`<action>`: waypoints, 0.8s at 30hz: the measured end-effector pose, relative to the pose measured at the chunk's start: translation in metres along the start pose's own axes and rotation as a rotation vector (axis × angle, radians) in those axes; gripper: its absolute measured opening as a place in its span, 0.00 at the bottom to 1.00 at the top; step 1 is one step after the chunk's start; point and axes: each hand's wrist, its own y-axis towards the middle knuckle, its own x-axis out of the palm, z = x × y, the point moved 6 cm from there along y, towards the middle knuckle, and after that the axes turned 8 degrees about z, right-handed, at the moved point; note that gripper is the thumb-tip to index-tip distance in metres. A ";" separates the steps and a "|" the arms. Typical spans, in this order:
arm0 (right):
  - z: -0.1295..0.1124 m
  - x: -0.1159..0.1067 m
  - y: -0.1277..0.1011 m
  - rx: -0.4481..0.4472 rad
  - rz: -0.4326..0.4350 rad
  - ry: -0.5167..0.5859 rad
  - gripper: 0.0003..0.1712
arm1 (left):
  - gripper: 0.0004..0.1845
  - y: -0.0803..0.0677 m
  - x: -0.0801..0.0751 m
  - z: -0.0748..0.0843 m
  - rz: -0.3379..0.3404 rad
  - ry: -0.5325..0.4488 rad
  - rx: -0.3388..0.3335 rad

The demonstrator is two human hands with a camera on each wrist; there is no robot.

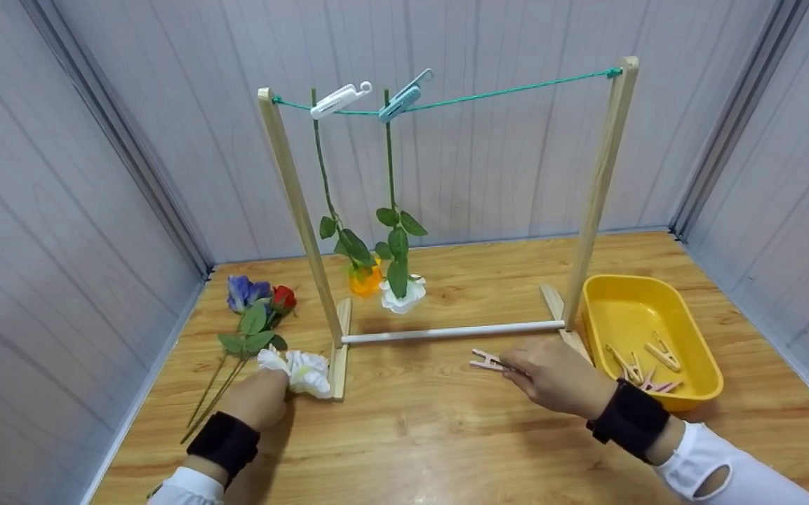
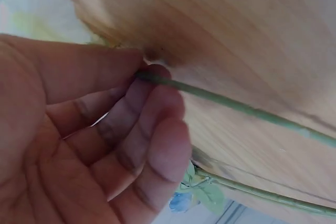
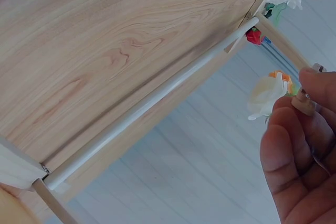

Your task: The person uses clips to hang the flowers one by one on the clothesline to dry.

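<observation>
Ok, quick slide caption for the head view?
Left hand holds a white flower, right hand pinches a pink clothespin before the flower-hung line.

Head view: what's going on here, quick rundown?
A person is hanging artificial flowers upside down on a small wooden rack with a green string. Two flowers already hang from clips: an orange flower and a hanging white flower. The left hand pinches the stem of a white flower lying on the table. The right hand holds a pink clothespin. More clothespins sit in the yellow tray.
</observation>
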 end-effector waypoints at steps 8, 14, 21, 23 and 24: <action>-0.001 0.003 0.000 0.011 -0.011 0.027 0.10 | 0.02 -0.004 -0.027 0.026 0.144 -0.026 0.017; 0.000 0.003 -0.001 0.027 -0.020 0.035 0.09 | 0.04 -0.008 -0.030 0.017 0.176 -0.052 0.012; 0.000 0.003 -0.003 0.030 -0.031 0.022 0.06 | 0.05 -0.018 -0.032 0.000 0.106 0.008 -0.020; 0.000 0.004 -0.004 0.034 -0.034 0.023 0.06 | 0.05 -0.021 -0.030 -0.004 0.098 0.021 -0.033; 0.000 0.004 -0.004 0.035 -0.035 0.025 0.06 | 0.04 -0.022 -0.029 -0.005 0.102 0.028 -0.037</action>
